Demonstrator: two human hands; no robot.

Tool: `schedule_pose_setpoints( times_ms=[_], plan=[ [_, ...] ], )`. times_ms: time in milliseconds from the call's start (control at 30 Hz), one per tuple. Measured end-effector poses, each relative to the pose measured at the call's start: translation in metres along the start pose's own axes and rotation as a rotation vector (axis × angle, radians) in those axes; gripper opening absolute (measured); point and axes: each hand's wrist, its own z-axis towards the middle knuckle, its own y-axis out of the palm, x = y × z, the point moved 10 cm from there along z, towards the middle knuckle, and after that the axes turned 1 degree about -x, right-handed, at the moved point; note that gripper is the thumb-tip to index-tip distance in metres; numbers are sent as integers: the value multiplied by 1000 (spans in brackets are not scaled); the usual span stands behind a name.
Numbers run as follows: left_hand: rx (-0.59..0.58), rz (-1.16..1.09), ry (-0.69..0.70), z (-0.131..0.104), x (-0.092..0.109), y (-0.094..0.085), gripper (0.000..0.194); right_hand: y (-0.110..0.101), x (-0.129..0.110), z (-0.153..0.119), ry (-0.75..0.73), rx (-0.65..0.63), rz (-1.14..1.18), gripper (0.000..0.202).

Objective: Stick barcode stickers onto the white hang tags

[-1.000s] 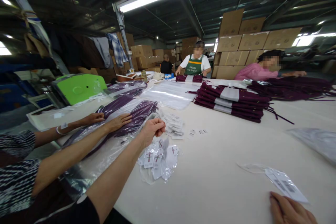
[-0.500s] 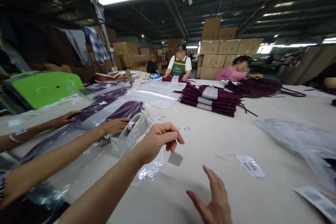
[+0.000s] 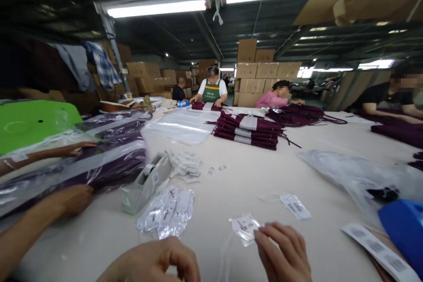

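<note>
Two hands sit at the bottom edge of your view, both low over the pale surface [image 3: 257,176]. Your right hand [image 3: 284,253] has its fingertips [image 3: 262,233] pinching the near edge of a small clear tag packet [image 3: 244,228], which lies flat on the surface just ahead of that hand. Your left hand [image 3: 155,262] is curled loosely w/ nothing visibly in it; fingers bent in, resting close to the surface and apart from the packet. A loose heap of more tag packets [image 3: 167,213] lies just ahead of the left hand, next to a tape dispenser [image 3: 147,183]. Another small packet [image 3: 295,205] lies further out on the right, and a barcode strip [image 3: 375,246] runs beside a blue item [image 3: 401,224] at the right edge. On your left, a co-worker's hand [image 3: 71,198] presses on a bagged purple garment [image 3: 86,167]. Mid-surface: a stack of folded purple garments [image 3: 247,130] and clear bags [image 3: 180,125]; other people work at the far end.
</note>
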Motion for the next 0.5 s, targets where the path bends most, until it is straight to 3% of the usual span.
schedule_pose_setpoints(
  times_ms=[67, 133, 200, 267, 400, 500],
  plan=[
    [239, 169, -100, 2, -16, -22, 33, -14, -8, 9, -60, -38, 2, 20],
    [526, 148, -146, 2, -23, -41, 34, -22, -19, 12, -100, -36, 29, 20],
    [603, -58, -123, 10, -27, -35, 38, -25, -30, 10, -141, -39, 40, 22],
    [500, -334, -76, 28, -26, -9, 42, -24, -39, 5, -186, -59, 21, 24],
    [166, -804, -61, 56, -22, 58, 47, -22, -41, -5, -271, -131, -11, 19],
    [62, -910, -123, 63, -36, 88, 50, -20, -39, -13, -322, -195, 18, 17]
  ],
)
